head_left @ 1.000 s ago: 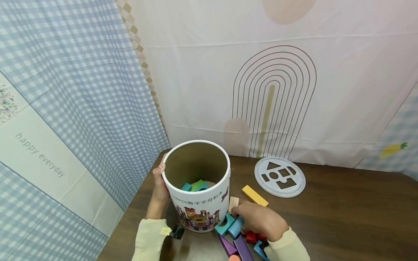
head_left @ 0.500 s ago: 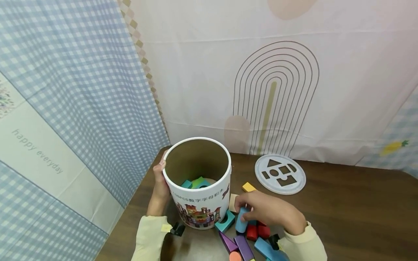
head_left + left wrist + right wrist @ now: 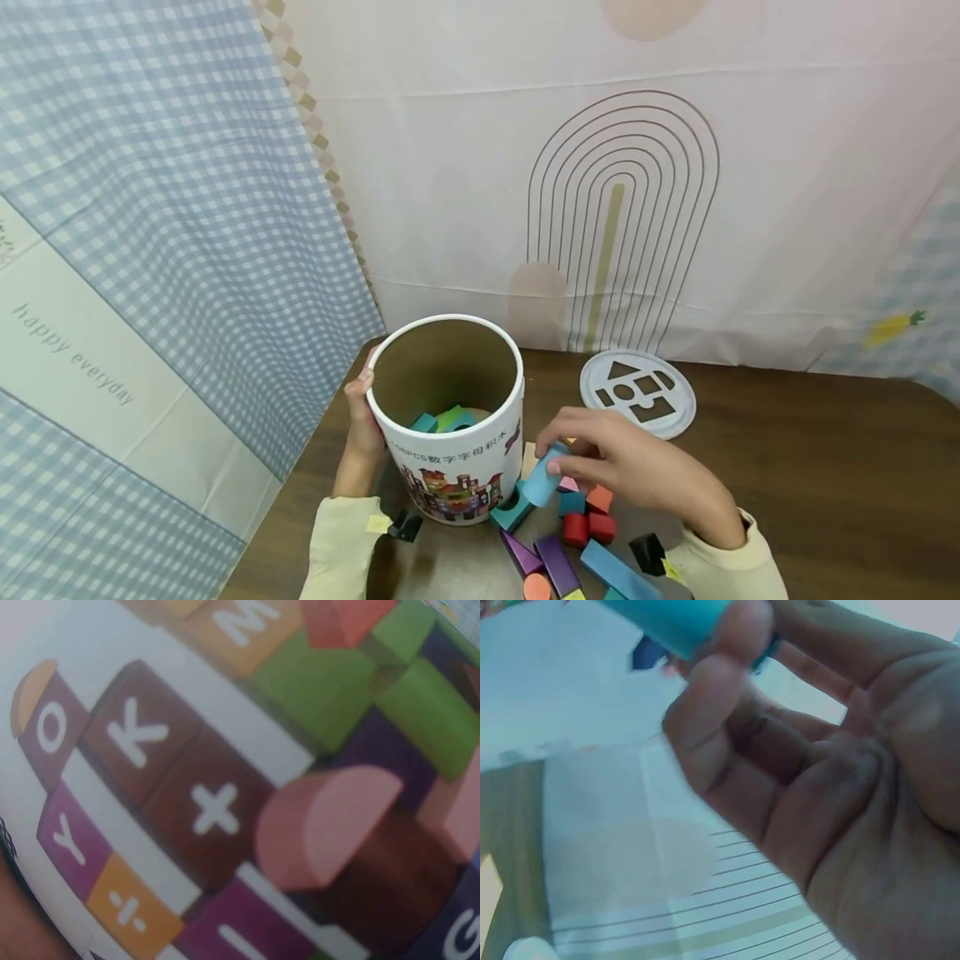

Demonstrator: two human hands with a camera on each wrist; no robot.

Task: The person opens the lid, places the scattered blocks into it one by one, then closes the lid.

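A white bucket (image 3: 457, 450) with printed block pictures stands on the table, several green and teal blocks (image 3: 448, 419) visible at its bottom. My left hand (image 3: 363, 421) holds the bucket's left side, thumb near the rim; in the left wrist view the printed wall fills nearly everything. Between thumb and fingers my right hand (image 3: 626, 462) pinches a blue cylinder block (image 3: 545, 477), tilted and lifted beside the bucket's right wall. The right wrist view shows that cylinder (image 3: 679, 622) at the fingertips. Close below it, a teal arch block (image 3: 512, 508) lies against the bucket's base.
Loose blocks lie right of the bucket: red cylinders (image 3: 576, 529), a purple bar (image 3: 557, 565), a purple triangle (image 3: 522, 552), a long blue block (image 3: 618, 571) and an orange round (image 3: 536, 587). A white lid with shaped holes (image 3: 611, 369) lies behind, near the curtain.
My right hand first reaches among the blocks, then picks up the blue cylinder and raises it off the table. The left hand stays on the bucket.
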